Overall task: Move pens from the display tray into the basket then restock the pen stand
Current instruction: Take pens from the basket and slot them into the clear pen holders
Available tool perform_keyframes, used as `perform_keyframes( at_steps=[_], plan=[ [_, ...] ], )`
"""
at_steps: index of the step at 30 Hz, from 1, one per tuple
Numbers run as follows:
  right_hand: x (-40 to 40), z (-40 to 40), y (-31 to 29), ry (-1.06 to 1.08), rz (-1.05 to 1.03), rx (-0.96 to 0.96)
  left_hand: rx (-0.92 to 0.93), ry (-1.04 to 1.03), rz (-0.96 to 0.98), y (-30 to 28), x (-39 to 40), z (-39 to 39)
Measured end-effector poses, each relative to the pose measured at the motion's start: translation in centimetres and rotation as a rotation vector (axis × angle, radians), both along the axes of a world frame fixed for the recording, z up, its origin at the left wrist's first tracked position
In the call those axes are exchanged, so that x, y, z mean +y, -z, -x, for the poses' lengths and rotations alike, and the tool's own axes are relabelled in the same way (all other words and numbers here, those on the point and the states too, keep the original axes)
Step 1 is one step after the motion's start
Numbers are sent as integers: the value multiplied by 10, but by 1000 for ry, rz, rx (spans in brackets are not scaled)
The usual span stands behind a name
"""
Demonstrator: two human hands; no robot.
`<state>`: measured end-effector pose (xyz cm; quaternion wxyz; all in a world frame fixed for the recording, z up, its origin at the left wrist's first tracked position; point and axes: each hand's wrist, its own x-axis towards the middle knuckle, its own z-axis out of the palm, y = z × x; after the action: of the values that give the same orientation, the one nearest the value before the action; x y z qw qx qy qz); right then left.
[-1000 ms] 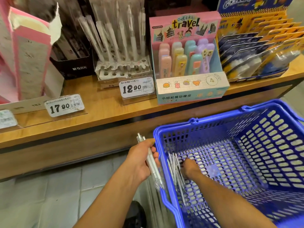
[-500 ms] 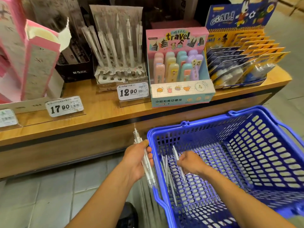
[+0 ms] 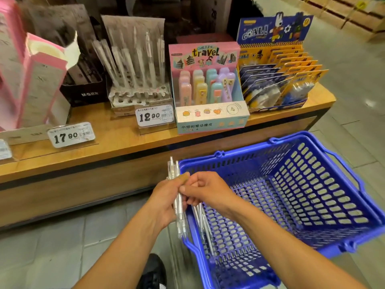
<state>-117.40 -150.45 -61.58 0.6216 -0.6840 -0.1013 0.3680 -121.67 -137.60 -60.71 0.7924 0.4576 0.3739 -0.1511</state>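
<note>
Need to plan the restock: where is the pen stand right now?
The pen stand sits on the wooden shelf, upper centre-left of the head view, between the black box and the travel eraser box, behind the 12.90 price tag.

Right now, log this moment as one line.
left hand: grips clear white pens | right hand: pinches pens | blue plastic basket: holds pens

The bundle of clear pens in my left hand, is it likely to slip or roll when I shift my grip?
Probably slippery: the pens look smooth and glossy, held loosely bunched in the left hand. Being slim and round, they would likely roll if dropped. They look stiff and light, so the right hand can steady them.
</note>
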Motion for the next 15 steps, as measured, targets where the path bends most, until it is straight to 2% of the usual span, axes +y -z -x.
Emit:
perform_keyframes(
  at_steps=[3,5,6,8,10,12,15],
  plan=[
    [-16,-17,43,14,23,183,50,-78,-46,6,3,-2],
    [-25,-23,88,35,285,190,63,-121,-36,7,4,-2],
    [-28,-22,112,-17,469,131,72,-136,-39,7,5,-1],
    [-31,-14,156,-251,820,13,87,-144,-56,8,7,-1],
    [-29,-3,184,-402,1030,-49,95,-130,-66,9,9,-1],
    [-28,5,204,-454,1122,-81,94,-126,-68,10,10,-1],
    [-22,9,214,-486,1155,-113,84,-120,-83,12,13,1]
  ],
)
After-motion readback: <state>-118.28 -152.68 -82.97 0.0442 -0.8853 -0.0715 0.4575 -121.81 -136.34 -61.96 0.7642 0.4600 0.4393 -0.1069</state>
